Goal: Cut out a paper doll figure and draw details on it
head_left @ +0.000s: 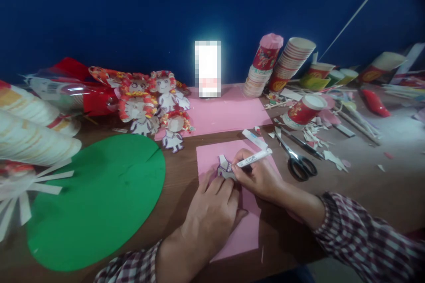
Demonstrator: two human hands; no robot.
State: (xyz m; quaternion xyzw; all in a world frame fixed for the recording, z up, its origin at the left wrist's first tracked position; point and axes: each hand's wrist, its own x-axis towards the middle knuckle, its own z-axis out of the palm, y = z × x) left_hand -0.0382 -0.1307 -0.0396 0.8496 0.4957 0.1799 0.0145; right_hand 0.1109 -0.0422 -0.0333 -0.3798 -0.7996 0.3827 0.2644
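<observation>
My right hand (259, 179) grips a white paint marker (254, 158), its tip down at a small white paper cutout (224, 164). The cutout is shaped like a dress, with dark purple line and dot marks. My left hand (214, 205) lies over the lower part of the cutout with its fingers stretched out, so that part is hidden. Both hands are above a pink paper sheet (250, 225) on the brown table. A white marker cap or second pen (254, 139) lies at the sheet's top edge; I cannot tell which.
Black-handled scissors (300, 166) lie right of the sheet among paper scraps. Stacked paper cups (294, 59) and a red cup (305, 110) stand behind. Left are a green oval sheet (99, 203), paper figures (172, 139) and cup stacks (33, 137). A lit, blurred-out screen (207, 66) stands at the back.
</observation>
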